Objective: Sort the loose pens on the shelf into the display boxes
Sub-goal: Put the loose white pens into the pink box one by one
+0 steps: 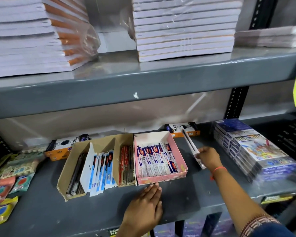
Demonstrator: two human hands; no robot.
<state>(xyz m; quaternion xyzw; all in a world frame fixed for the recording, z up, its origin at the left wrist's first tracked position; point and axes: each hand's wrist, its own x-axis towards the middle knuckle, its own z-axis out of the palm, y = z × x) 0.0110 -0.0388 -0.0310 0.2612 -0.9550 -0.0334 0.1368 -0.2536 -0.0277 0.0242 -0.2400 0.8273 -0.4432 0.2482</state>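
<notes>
A pink display box (179,156) full of white-wrapped pens stands in the middle of the grey shelf (41,211). Left of it sits a brown cardboard box (63,175) with compartments holding dark pens, blue-and-white packed pens and red pens. My right hand (209,157) grips a clear-wrapped dark pen (190,144) just right of the pink box, the pen pointing toward the back. My left hand (146,204) lies flat on the shelf, its fingertips touching the pink box's front wall.
A stack of colour-pencil packs (248,147) sits at the right. Orange-and-black boxes (61,147) stand behind the display boxes. Eraser and sharpener packets (12,173) crowd the left. Notebook stacks (184,28) fill the upper shelf.
</notes>
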